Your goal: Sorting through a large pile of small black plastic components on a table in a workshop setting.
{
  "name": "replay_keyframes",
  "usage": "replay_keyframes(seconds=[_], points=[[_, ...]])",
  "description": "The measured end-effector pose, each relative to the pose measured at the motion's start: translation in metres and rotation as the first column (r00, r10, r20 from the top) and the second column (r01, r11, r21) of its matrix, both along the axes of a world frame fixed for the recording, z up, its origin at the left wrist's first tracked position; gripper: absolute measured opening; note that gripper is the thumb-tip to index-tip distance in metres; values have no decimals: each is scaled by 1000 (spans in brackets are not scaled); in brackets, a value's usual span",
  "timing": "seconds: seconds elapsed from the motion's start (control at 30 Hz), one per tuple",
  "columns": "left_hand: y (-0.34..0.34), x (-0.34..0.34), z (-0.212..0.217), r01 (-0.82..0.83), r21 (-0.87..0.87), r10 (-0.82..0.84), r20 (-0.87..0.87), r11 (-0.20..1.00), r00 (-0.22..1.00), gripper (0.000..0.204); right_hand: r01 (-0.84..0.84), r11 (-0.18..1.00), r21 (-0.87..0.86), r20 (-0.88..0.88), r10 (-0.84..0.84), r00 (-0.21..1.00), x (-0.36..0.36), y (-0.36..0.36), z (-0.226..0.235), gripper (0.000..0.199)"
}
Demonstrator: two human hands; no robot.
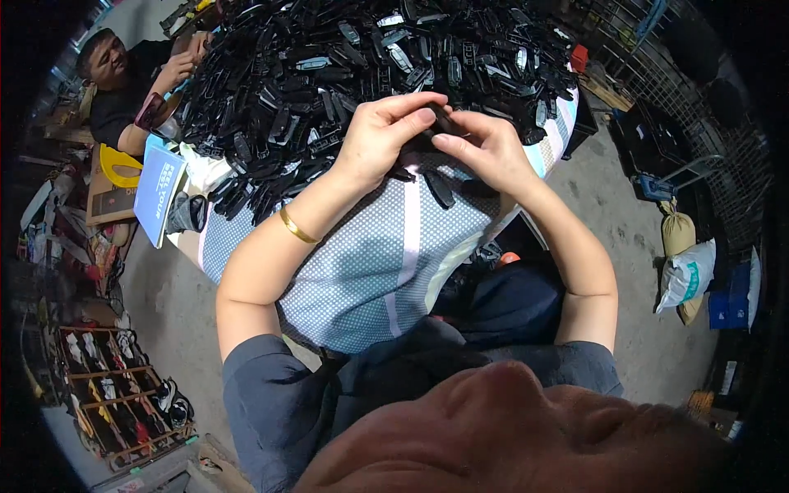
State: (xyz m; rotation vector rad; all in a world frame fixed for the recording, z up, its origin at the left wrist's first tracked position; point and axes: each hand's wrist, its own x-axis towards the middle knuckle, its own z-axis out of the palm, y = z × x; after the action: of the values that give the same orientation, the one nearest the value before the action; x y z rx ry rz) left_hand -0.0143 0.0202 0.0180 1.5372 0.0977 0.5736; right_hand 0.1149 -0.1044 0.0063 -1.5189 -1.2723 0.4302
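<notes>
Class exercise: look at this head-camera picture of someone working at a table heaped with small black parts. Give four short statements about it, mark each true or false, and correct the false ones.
1. Both hands hold one small black part between them. True: left hand and right hand meet on it.
2. The gold bangle is on the right wrist. False: it is on the left.
3. The pile of black parts lies on a bare wooden table. False: a dotted blue-grey cloth covers it.
4. Another person sits at the far left. True.

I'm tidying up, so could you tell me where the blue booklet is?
In the head view, the blue booklet lies at the table's left edge, left of the pile of black parts, beside a yellow object.
</notes>
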Motion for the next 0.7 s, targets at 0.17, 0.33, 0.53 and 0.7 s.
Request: replay_keyframes(seconds=[0.17,0.33,0.53,0.7], points=[[0,-3,3,16,39,-16,10,999,1000,26,-9,983,184,243,-36,969,-6,-1,-1,26],[17,-6,16,190,204,-133,-262,960,956,30,-100,966,-237,190,147,971,16,-5,12,28],[22,-23,27,224,873,172,-324,433,930,32,-358,790,-498,315,550,774,31,-17,12,34],[11,-5,1,75,944,224,-153,322,963,26,-60,973,-221,537,173,826,26,-2,-8,27]])
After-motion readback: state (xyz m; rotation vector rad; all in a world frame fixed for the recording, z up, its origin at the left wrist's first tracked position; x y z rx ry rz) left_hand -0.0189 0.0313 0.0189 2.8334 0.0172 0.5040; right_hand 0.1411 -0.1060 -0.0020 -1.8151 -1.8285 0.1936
